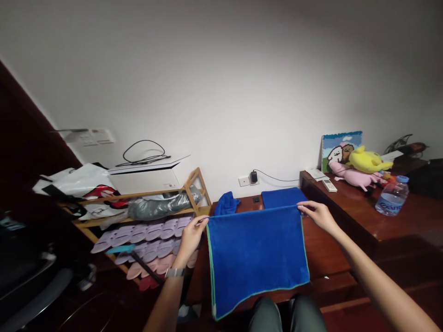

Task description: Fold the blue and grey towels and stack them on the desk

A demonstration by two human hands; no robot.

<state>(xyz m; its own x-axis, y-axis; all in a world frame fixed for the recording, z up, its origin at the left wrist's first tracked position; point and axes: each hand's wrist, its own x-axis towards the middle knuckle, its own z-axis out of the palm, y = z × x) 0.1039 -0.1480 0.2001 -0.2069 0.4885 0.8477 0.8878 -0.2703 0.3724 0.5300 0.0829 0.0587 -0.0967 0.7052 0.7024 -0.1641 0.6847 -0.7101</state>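
Observation:
A blue towel (258, 253) with green edging hangs stretched between my two hands, doubled over along its top edge. My left hand (192, 237) pinches its upper left corner between thumb and fingers. The upper right corner is gripped by my right hand (317, 214) in the same way. Behind the towel, a crumpled blue cloth (225, 204) lies on the wooden table (325, 251), and a flat folded blue towel (284, 197) lies to its right. The hanging towel hides part of the table.
To the left stands a wooden shoe rack (199, 191) with several slippers, a white box (148, 177) and bags. On the raised right surface are a water bottle (392, 198), plush toys (368, 159) and a remote control (329, 185). A charger (254, 176) is plugged into the wall.

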